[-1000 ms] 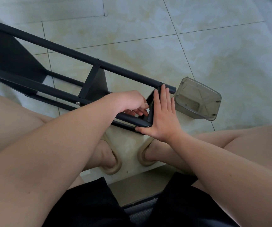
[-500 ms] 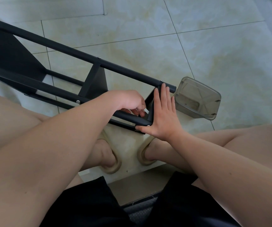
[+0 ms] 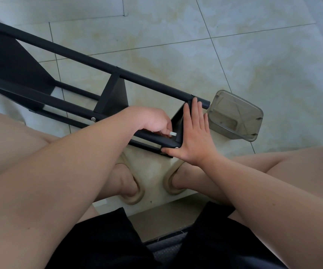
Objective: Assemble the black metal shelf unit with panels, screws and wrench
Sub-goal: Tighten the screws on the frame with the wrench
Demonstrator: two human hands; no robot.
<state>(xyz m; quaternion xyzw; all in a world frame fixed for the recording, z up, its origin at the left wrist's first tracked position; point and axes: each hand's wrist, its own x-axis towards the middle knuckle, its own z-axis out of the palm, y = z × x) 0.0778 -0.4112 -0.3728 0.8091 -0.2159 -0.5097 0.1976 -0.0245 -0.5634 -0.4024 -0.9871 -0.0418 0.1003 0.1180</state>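
Observation:
The black metal shelf unit (image 3: 90,63) lies on its side on the tiled floor, its tubes running from upper left toward me. My right hand (image 3: 193,138) lies flat, fingers straight, pressing the end panel (image 3: 179,121) against the tube ends. My left hand (image 3: 153,121) is curled just left of that panel, above the near tube (image 3: 149,135), pinching a small silver wrench (image 3: 172,134) whose tip points at the panel. A screw head (image 3: 93,119) shows on the near tube at the middle panel (image 3: 116,96).
A grey translucent plastic container (image 3: 236,115) sits on the floor right of the shelf's end. My bare knees flank the work and my feet in beige slippers (image 3: 173,183) rest below the shelf. Pale tiled floor (image 3: 176,35) stretches beyond.
My left hand has shifted slightly so the silver wrench now shows at its fingertips beside the end panel. My right hand stays flat on the panel.

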